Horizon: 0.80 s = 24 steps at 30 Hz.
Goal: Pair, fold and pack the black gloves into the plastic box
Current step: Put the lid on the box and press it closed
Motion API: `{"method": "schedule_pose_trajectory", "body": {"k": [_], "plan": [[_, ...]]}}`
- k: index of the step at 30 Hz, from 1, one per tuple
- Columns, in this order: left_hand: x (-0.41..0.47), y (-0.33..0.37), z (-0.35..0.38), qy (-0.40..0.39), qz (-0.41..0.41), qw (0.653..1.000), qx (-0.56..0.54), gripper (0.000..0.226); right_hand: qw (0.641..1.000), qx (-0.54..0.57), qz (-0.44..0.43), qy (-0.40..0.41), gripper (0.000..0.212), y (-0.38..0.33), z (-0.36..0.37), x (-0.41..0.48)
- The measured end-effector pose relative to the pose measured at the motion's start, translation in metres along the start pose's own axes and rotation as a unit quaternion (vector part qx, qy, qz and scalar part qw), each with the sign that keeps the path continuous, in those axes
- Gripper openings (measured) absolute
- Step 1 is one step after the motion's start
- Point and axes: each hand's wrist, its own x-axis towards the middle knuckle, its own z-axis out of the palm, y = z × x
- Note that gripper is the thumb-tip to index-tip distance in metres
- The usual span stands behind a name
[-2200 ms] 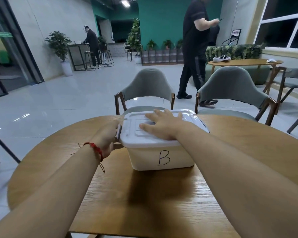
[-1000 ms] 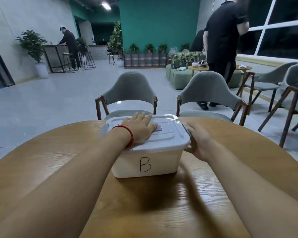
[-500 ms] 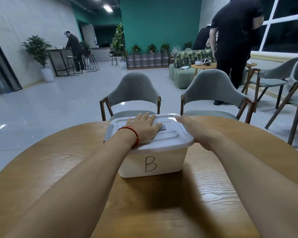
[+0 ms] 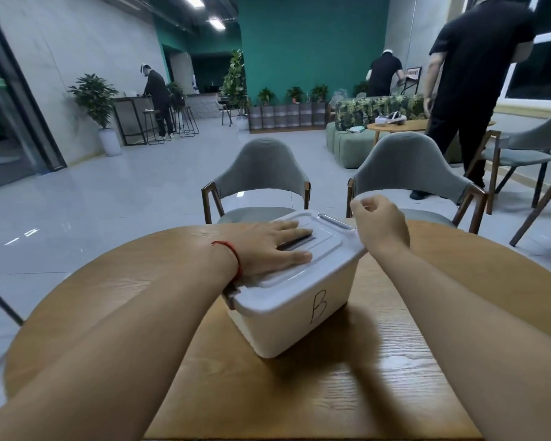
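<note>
Grey floor tiles [image 4: 109, 202] are shining across a big room with a green wall [image 4: 299, 58]. Two grey chairs [image 4: 261, 167] are standing just behind the round wooden worktop [image 4: 268, 393] that I am looking down on.

On the worktop the white plastic box [image 4: 293, 326] is sitting near the middle, turned so that one corner is pointing at me. A black letter B [image 4: 318, 306] is showing on its side. Its lid [image 4: 331, 246] is lying on top, so I am not seeing inside.

The left hand [image 4: 264, 246] is lying flat on the lid with its fingers straight and a little spread. It is pressing down and gripping nothing. A red string [image 4: 233, 253] is going round that wrist. A grey clip [image 4: 231, 292] is peeking out under the wrist at the near end of the box.

The right hand [image 4: 382, 224] is hanging in the air just beside the far right end of the box. Its fingers are curling in toward the palm, and I am seeing nothing between them. I cannot tell if it is touching the box.

Far back on the right, a person in black clothes [image 4: 477, 58] is standing by a low table [image 4: 395, 125].
</note>
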Motion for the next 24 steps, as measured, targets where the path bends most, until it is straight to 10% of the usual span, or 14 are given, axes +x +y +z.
{"method": "schedule_pose_trajectory", "body": {"k": [4, 11, 24], "plan": [[0.008, 0.006, 0.008, 0.051, -0.108, 0.991, -0.054, 0.069, 0.978, 0.180, 0.103, -0.022, 0.056, 0.003, 0.015, -0.024], [0.019, 0.005, 0.019, 0.076, -0.293, 0.951, -0.062, 0.066, 0.912, 0.220, 0.153, -0.312, 0.054, -0.010, 0.043, -0.071], [0.003, -0.056, 0.016, 0.077, -0.351, 0.932, -0.045, 0.057, 0.889, 0.226, 0.177, -0.357, 0.036, -0.054, 0.116, -0.085]]}}
